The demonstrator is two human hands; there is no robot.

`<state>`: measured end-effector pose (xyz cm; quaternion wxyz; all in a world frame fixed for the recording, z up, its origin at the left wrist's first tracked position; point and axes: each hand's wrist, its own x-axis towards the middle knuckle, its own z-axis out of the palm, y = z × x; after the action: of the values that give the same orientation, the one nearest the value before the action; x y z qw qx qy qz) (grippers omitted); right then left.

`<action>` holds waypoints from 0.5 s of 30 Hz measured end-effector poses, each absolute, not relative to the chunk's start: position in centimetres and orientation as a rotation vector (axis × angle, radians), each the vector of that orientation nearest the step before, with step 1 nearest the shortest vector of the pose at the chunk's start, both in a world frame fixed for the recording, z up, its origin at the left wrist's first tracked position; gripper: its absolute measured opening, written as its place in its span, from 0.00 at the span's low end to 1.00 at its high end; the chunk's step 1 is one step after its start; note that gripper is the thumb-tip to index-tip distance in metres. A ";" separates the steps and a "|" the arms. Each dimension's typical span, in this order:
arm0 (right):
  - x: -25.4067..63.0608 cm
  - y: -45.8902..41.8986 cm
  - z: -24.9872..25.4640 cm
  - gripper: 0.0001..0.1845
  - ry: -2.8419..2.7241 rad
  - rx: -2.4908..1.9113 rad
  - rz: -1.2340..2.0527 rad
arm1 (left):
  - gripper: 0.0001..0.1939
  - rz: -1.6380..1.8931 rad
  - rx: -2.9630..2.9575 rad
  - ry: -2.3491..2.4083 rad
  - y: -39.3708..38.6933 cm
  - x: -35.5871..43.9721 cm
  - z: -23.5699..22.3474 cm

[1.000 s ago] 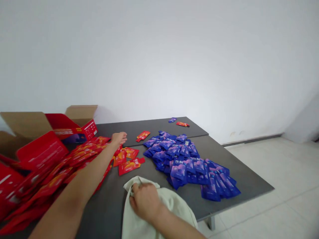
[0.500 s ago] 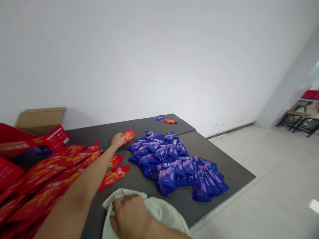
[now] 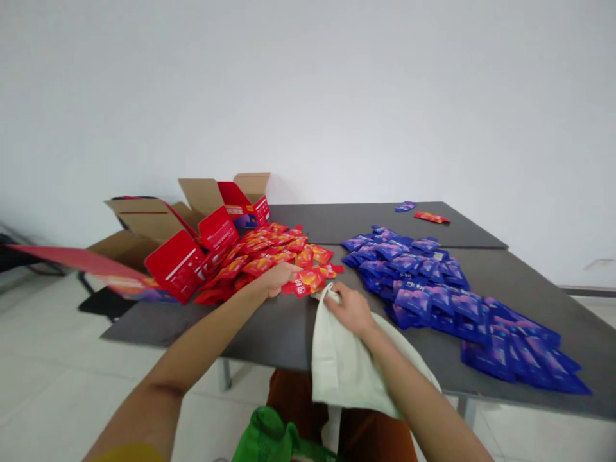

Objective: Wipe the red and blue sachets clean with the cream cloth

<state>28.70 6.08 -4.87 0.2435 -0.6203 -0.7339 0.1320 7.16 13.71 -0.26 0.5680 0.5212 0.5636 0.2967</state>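
Note:
My left hand point(image 3: 279, 277) is closed on the end of a red pouch point(image 3: 304, 283) with orange fruit printed on it, held just left of the bag's mouth. My right hand point(image 3: 353, 309) grips the upper edge of a pale green cloth bag point(image 3: 334, 359), which hangs over the table's front edge above my lap. A heap of similar red pouches point(image 3: 260, 251) lies behind my left hand. To the right of the bag spreads a pile of blue-purple pouches point(image 3: 409, 266). What the bag holds is hidden.
Opened red cartons point(image 3: 176, 266) with raised flaps stand on the left of the dark grey table point(image 3: 283, 333). One blue pouch point(image 3: 405, 206) and one red pouch point(image 3: 432, 217) lie apart at the back right. A white wall point(image 3: 308, 102) rises behind.
My view has swung left, bringing the cartons and my lap into sight. My left hand has brought the red pouch from near the blue pile back beside the bag. The right hand keeps hold of the bag.

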 end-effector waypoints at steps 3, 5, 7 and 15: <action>29.7 6.5 -4.4 0.15 -1.728 -1.633 0.361 | 0.13 0.562 1.104 1.167 9.6 6.0 -1.8; 29.7 5.9 -3.8 0.17 -1.682 -1.630 0.316 | 0.16 0.494 1.012 1.066 7.8 5.9 -2.8; 28.8 4.7 -3.4 0.16 -1.695 -1.631 0.293 | 0.18 0.448 0.941 0.981 6.6 6.6 -3.6; 23.6 1.4 -4.6 0.20 -2.210 -1.537 -0.091 | 0.08 0.604 0.872 0.993 4.5 10.4 -5.3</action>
<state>23.58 1.44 -4.61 0.2220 -0.5564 -0.8000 -0.0331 10.37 4.52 -5.25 0.7474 0.3987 0.4540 0.2762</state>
